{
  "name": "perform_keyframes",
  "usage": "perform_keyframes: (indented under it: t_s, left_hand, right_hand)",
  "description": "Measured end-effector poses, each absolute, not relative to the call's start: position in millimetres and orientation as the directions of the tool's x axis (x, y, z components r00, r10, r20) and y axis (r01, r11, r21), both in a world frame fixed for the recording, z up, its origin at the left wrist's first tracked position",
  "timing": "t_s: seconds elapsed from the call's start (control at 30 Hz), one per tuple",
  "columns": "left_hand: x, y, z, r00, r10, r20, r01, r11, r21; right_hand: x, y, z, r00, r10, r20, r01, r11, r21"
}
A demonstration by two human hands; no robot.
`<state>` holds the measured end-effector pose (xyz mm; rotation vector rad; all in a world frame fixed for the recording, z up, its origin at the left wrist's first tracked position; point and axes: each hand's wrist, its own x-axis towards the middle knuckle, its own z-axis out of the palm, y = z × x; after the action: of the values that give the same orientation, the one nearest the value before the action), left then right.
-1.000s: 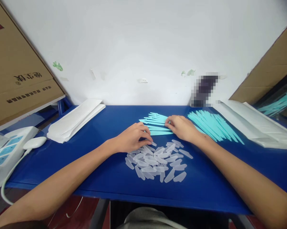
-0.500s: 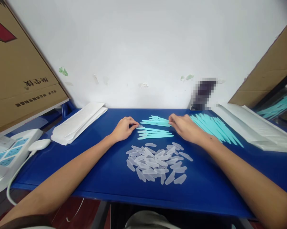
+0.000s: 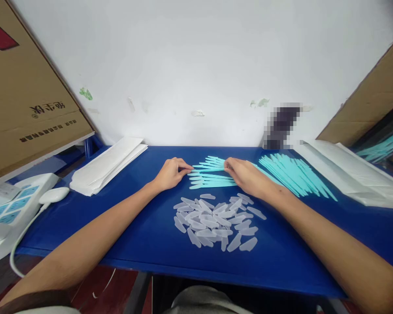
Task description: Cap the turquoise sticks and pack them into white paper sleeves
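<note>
My left hand [image 3: 176,173] pinches thumb and forefinger together at the left end of a slim turquoise stick, shaped like an eyebrow razor [image 3: 209,169]. Farther along, the fingers of my right hand [image 3: 240,173] are closed on the same razor. Any small part between the left fingertips is hidden. Behind and in front of it lie two loose groups of similar razors, the near group [image 3: 212,179] having paler heads at the left. Closer to me is a scattered heap of translucent blade-shaped covers [image 3: 209,222].
A big pile of turquoise razors [image 3: 294,174] lies right of my right hand. White paper packets [image 3: 108,165] rest at the left, with more white bags [image 3: 353,174] at the right. A power strip [image 3: 16,209], cardboard box [image 3: 36,78] and pixelated dark object [image 3: 281,126] border the blue table [image 3: 118,244].
My right hand has moved slightly left, nearer my left hand. The translucent piece seen at my left fingertips before is now hard to make out there. The view has shifted a little.
</note>
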<state>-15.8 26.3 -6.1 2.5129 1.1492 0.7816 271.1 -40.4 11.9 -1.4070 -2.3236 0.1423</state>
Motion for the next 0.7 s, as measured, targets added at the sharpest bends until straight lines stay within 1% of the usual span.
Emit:
perform_keyframes:
  t_s: [0.1, 0.23, 0.33, 0.4, 0.47, 0.53, 0.6, 0.7]
  left_hand:
    - [-14, 26, -5, 0.484, 0.795, 0.365, 0.612, -0.606, 0.508]
    - [-13, 26, -4, 0.459, 0.818, 0.346, 0.605, -0.573, 0.553]
    - [-14, 26, -3, 0.442, 0.829, 0.342, 0.592, -0.556, 0.583]
    - [-15, 25, -1, 0.42, 0.837, 0.35, 0.588, -0.545, 0.598]
    - [-15, 22, 1, 0.416, 0.828, 0.376, 0.589, -0.56, 0.582]
    - [-13, 17, 4, 0.468, 0.778, 0.419, 0.576, -0.629, 0.523]
    - [-10, 8, 8, 0.593, 0.681, 0.43, 0.52, -0.732, 0.44]
    - [-2, -9, 16, 0.797, 0.494, 0.348, 0.392, -0.861, 0.325]
  right_hand:
    - [266, -37, 6, -0.4, 0.848, 0.348, 0.813, 0.504, -0.292]
    - [270, -37, 6, -0.392, 0.838, 0.38, 0.848, 0.489, -0.202]
    - [274, -41, 12, -0.393, 0.849, 0.354, 0.875, 0.463, -0.139]
    - [275, -43, 16, -0.384, 0.864, 0.327, 0.884, 0.445, -0.139]
    - [274, -45, 19, -0.357, 0.885, 0.3, 0.899, 0.413, -0.147]
    - [275, -44, 20, -0.323, 0.906, 0.273, 0.922, 0.367, -0.126]
    - [276, -43, 19, -0.295, 0.922, 0.25, 0.943, 0.323, -0.078]
    - [280, -39, 15, -0.274, 0.936, 0.221, 0.957, 0.289, -0.037]
